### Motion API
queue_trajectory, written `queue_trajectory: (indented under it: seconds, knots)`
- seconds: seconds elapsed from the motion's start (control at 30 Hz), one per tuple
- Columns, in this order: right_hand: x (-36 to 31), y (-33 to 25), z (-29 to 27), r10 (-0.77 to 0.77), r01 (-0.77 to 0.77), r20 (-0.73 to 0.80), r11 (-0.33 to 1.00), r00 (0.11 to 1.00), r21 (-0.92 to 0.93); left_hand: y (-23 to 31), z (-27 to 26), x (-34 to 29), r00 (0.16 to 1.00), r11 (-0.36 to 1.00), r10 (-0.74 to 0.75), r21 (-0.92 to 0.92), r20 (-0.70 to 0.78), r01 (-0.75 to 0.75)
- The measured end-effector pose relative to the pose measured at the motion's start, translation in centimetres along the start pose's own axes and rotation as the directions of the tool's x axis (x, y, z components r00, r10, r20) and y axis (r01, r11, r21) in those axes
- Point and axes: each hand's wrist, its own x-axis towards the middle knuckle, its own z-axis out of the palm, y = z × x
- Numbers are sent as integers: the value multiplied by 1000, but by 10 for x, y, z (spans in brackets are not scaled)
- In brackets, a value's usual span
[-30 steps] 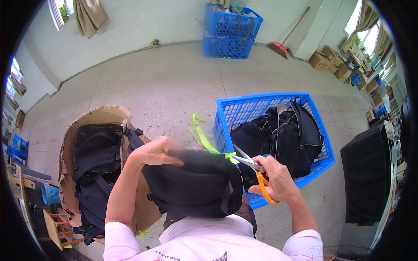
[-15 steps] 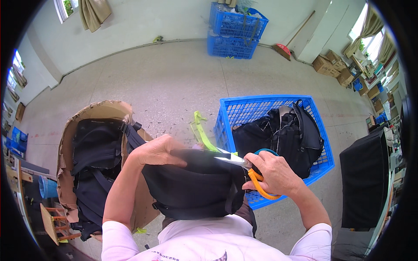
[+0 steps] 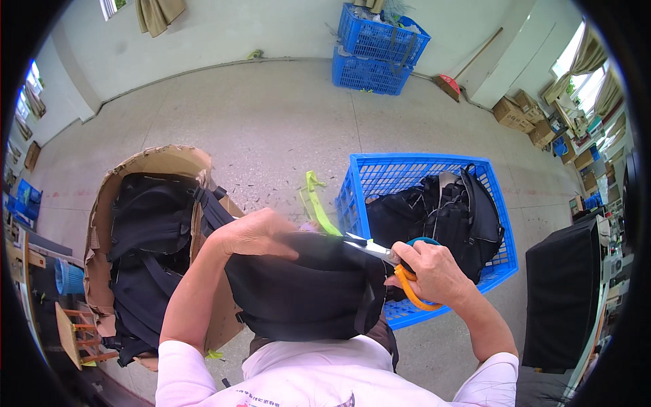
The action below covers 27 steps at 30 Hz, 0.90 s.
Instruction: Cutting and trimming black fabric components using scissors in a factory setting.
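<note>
A black fabric bag (image 3: 305, 292) lies across my lap, its upper edge raised. My left hand (image 3: 258, 234) grips that edge, thumb and fingers closed on the cloth and partly blurred. In my right hand (image 3: 430, 271) is a pair of scissors (image 3: 371, 249) with orange and teal handles. Their blades point left, at the bag's upper right edge. Beyond that edge a yellow-green strip (image 3: 314, 200) rises; its lower end meets the bag near the scissor tips.
At my left stands a torn cardboard box (image 3: 98, 251) full of black bags. A blue plastic crate (image 3: 507, 237) holding more black bags is at my right. Stacked blue crates (image 3: 369, 73) and a broom (image 3: 478, 53) stand by the far wall. A small wooden stool (image 3: 71, 332) is at lower left.
The scissors have shifted slightly right and down, and a small yellow-green piece at their blades no longer shows. My left hand keeps its hold on the bag. The whole view has shifted slightly.
</note>
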Motion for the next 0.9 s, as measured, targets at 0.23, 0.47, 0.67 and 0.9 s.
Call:
queue_trajectory:
  seconds: [0.23, 0.47, 0.67, 0.9]
  knots:
    - [4, 4, -7, -72, 72, -58, 997, 996, -10, 2, 1, -4, 999, 998, 37, -46, -9, -38]
    - [21, 5, -9, -171, 170, -28, 985, 985, -33, 3, 6, -3, 997, 997, 63, 41, -42, -61]
    - [16, 11, -7, -190, 190, -24, 981, 981, -31, 6, 3, -7, 998, 995, 49, 94, -36, -45]
    - [19, 11, -14, -152, 145, 19, 968, 988, 203, 16, 2, -13, 995, 993, 67, 104, -70, -59]
